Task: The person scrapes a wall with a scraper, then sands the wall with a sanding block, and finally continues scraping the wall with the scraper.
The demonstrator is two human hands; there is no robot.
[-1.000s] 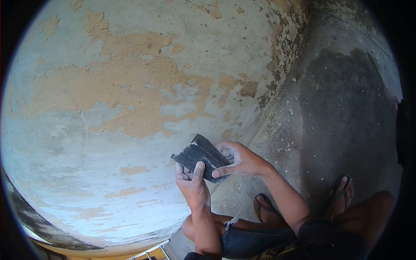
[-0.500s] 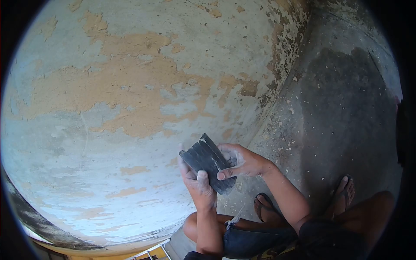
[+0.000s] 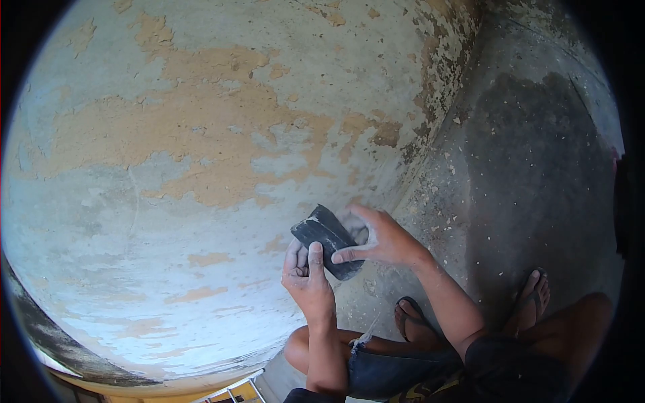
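Observation:
A dark grey, creased sheet of sandpaper (image 3: 326, 235) is held in front of the wall, bent with one edge turned up. My left hand (image 3: 309, 279) grips its lower left side, thumb on the face and fingers curled behind. At the sheet's right edge is my right hand (image 3: 376, 238), its thumb pressing the lower right part and its fingers curving around the far side, partly hidden. Pale dust coats the fingers of both hands.
A wall (image 3: 222, 134) with peeling paint and tan bare patches fills the left and middle. On the right, the concrete floor (image 3: 437, 215) carries paint flakes and a dark damp patch (image 3: 537, 154). My sandalled feet (image 3: 413, 319) are below. A metal ladder (image 3: 252, 384) shows at the bottom edge.
The sandpaper has been bent over and looks smaller, its upper left edge shifting right. My left fingers have curled in, and my right hand has moved slightly up and right.

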